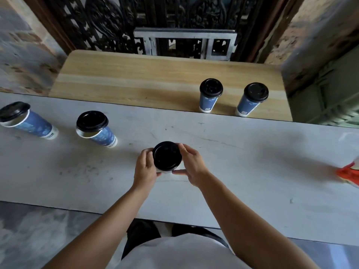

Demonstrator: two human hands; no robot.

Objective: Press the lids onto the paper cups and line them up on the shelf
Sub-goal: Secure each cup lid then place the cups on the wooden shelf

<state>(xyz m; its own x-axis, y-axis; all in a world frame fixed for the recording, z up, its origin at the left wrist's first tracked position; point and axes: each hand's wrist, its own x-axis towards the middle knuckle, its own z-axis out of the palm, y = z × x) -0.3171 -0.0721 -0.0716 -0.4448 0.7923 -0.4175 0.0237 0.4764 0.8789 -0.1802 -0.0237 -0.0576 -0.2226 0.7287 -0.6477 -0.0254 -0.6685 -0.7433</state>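
Note:
A paper cup with a black lid (167, 155) stands on the grey counter (252, 162) right in front of me. My left hand (144, 168) grips its left side and my right hand (191, 164) its right side, fingers curled at the lid's rim. Two blue cups stand further left on the counter, one (97, 129) near the middle and one (25, 121) at the far left, each with a black lid sitting loosely tilted on top. Two lidded blue cups (210, 96) (252, 100) stand side by side on the wooden shelf (126, 82) beyond the counter, at its right.
A red and white object (349, 173) lies at the counter's right edge. Behind the shelf rise a dark carved screen (116, 22) and a metal frame (184, 41). Rough stone walls flank both sides.

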